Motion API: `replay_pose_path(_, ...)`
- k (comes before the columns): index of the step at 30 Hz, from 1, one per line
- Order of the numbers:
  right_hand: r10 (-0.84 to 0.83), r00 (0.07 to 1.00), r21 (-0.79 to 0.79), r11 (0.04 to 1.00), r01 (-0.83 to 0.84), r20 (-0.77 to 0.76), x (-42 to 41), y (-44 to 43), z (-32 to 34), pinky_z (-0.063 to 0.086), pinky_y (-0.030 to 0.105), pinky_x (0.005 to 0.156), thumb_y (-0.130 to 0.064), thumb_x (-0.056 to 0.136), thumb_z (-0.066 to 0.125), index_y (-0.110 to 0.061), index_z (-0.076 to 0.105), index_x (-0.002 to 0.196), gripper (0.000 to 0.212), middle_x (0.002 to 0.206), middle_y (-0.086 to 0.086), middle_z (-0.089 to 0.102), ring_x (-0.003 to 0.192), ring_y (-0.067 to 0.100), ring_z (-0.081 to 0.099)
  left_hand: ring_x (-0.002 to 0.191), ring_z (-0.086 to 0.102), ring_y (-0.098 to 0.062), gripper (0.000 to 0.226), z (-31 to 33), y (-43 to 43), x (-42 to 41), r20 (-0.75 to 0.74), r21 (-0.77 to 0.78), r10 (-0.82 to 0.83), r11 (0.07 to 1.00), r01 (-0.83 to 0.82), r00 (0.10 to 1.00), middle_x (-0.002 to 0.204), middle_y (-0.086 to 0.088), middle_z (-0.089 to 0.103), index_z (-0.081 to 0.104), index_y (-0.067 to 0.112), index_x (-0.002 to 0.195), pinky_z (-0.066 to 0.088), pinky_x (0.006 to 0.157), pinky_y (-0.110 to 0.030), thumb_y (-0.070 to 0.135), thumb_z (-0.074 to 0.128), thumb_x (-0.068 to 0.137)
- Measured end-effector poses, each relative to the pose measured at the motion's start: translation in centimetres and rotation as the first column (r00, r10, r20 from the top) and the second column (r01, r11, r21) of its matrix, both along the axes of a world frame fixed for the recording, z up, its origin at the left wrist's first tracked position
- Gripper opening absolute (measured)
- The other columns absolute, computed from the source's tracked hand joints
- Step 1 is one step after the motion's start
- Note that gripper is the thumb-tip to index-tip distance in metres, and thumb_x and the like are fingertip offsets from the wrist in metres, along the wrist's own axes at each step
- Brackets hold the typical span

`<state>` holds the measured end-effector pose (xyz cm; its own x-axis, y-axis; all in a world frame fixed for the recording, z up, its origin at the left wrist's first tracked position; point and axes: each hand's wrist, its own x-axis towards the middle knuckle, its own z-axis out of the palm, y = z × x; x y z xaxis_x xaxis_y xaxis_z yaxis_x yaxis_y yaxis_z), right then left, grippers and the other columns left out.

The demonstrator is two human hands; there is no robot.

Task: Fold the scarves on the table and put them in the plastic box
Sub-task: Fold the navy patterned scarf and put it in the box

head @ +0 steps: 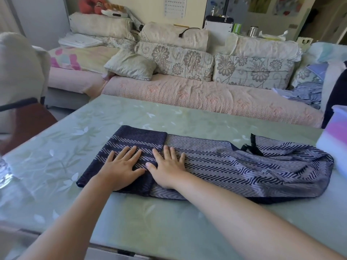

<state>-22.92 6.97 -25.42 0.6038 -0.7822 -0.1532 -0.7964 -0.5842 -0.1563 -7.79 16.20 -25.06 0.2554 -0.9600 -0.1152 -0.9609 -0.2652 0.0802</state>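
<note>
While both palms lie flat, a half-folded scarf spans the table

As both bare forearms reach forward side by side, the left hand (122,166) and right hand (167,166) rest palm-down on the scarf (244,169). Their fingers are straight and spread, gripping nothing, and the thumbs nearly meet. The scarf is soft woven cloth, navy and pale lilac in a zigzag herringbone. Its long axis runs left to right across the glossy green, leaf-patterned table (131,212). The left end is folded back over itself into a neat, darker rectangle under the left hand. The right end lies rumpled, pointing at the translucent plastic box (339,145) just beside it at the table's right edge.
</note>
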Motion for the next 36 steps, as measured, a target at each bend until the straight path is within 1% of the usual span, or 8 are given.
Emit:
replay_pose_path(6, 0.045, 0.982, 0.089, 0.994, -0.062, 0.184, 0.0, -0.6, 1.3, 0.001, 0.055, 0.122, -0.059, 0.102, 0.027, -0.028, 0.009, 0.16, 0.068, 0.168, 0.007, 0.007, 0.154, 0.023, 0.002, 0.15, -0.011, -0.019, 0.071, 1.8, -0.8, 0.2, 0.06, 0.062, 0.071, 0.995, -0.074, 0.996, 0.164, 0.001, -0.006, 0.004, 0.021, 0.157, -0.006, 0.121, -0.044, 0.052, 0.023, 0.097)
replay_pose_path(9, 0.075, 0.962, 0.02, 0.996, -0.083, 0.264, -3.6, -2.1, 2.1, 0.015, 0.04, 0.122, -0.047, 0.104, 0.037, -0.023, 0.028, 0.157, 0.058, 0.165, 0.005, 0.021, 0.152, 0.019, 0.016, 0.151, 0.002, -0.021, 0.064, 2.9, -2.4, -1.9, -0.009, -0.085, 0.037, 0.996, -0.037, 0.999, 0.164, -0.001, 0.007, 0.014, 0.019, 0.156, 0.006, 0.122, -0.04, 0.038, 0.032, 0.098)
replay_pose_path(14, 0.021, 0.971, -0.118, 0.993, 0.008, 0.237, -11.9, -5.0, 2.4, 0.023, 0.042, 0.119, -0.042, 0.105, 0.04, -0.027, 0.043, 0.148, 0.046, 0.159, 0.0, 0.034, 0.147, 0.021, 0.029, 0.14, 0.03, -0.023, 0.051, 3.6, -5.4, -8.5, -0.085, -0.268, -0.224, 0.944, 0.194, 0.971, 0.152, -0.001, 0.039, 0.037, 0.019, 0.148, 0.031, 0.113, -0.04, 0.029, 0.043, 0.098)
replay_pose_path(22, -0.248, 0.963, -0.296, 0.917, 0.268, 0.103, -24.6, -8.4, 3.1, 0.038, 0.04, 0.105, -0.038, 0.104, 0.033, -0.024, 0.051, 0.139, 0.042, 0.14, 0.004, 0.052, 0.128, 0.025, 0.047, 0.107, 0.058, -0.018, 0.025, 5.2, -8.1, -21.1, -0.262, -0.286, -0.481, 0.867, 0.409, 0.837, 0.115, 0.005, 0.063, 0.066, 0.03, 0.115, 0.05, 0.09, -0.036, 0.03, 0.056, 0.092)
replay_pose_path(25, -0.352, 0.936, -0.199, 0.919, 0.341, -0.021, -28.0, -10.1, 2.8, 0.032, 0.043, 0.113, -0.045, 0.103, 0.029, -0.026, 0.044, 0.147, 0.05, 0.153, 0.006, 0.042, 0.139, 0.027, 0.039, 0.088, 0.063, -0.013, 0.02, 5.1, -8.2, -24.9, -0.309, -0.206, -0.532, 0.847, 0.491, 0.788, 0.096, 0.011, 0.069, 0.07, 0.03, 0.098, 0.054, 0.08, -0.033, 0.044, 0.063, 0.085)
replay_pose_path(29, -0.318, 0.945, 0.06, 0.944, 0.323, -0.078, -30.1, -12.5, 3.2, 0.009, 0.051, 0.122, -0.06, 0.1, 0.03, -0.037, 0.019, 0.158, 0.064, 0.168, -0.004, 0.004, 0.154, 0.023, 0.008, 0.087, 0.061, -0.014, 0.025, 4.3, -8.3, -27.9, -0.251, -0.131, -0.598, 0.8, 0.585, 0.761, 0.095, 0.011, 0.068, 0.066, 0.03, 0.101, 0.047, 0.07, -0.026, 0.043, 0.068, 0.08)
replay_pose_path(32, -0.306, 0.952, 0.143, 0.941, 0.307, -0.025, -30.4, -14.2, 3.6, 0.008, 0.05, 0.122, -0.064, 0.098, 0.031, -0.04, 0.015, 0.158, 0.066, 0.168, -0.008, 0.0, 0.154, 0.022, 0.006, 0.086, 0.06, -0.011, 0.02, 4.4, -8.8, -28.4, -0.252, -0.115, -0.606, 0.793, 0.599, 0.754, 0.094, 0.012, 0.068, 0.069, 0.032, 0.101, 0.041, 0.067, -0.022, 0.028, 0.066, 0.082)
replay_pose_path(36, -0.291, 0.956, 0.209, 0.937, 0.279, 0.028, -30.6, -15.7, 3.6, 0.015, 0.05, 0.122, -0.066, 0.097, 0.035, -0.043, 0.01, 0.158, 0.07, 0.167, -0.01, 0.006, 0.153, 0.02, 0.012, 0.074, 0.056, -0.002, 0.024, 4.9, -8.7, -28.2, -0.381, -0.003, -0.583, 0.777, 0.63, 0.718, 0.082, 0.019, 0.063, 0.071, 0.036, 0.101, 0.047, 0.07, -0.02, 0.024, 0.066, 0.081)
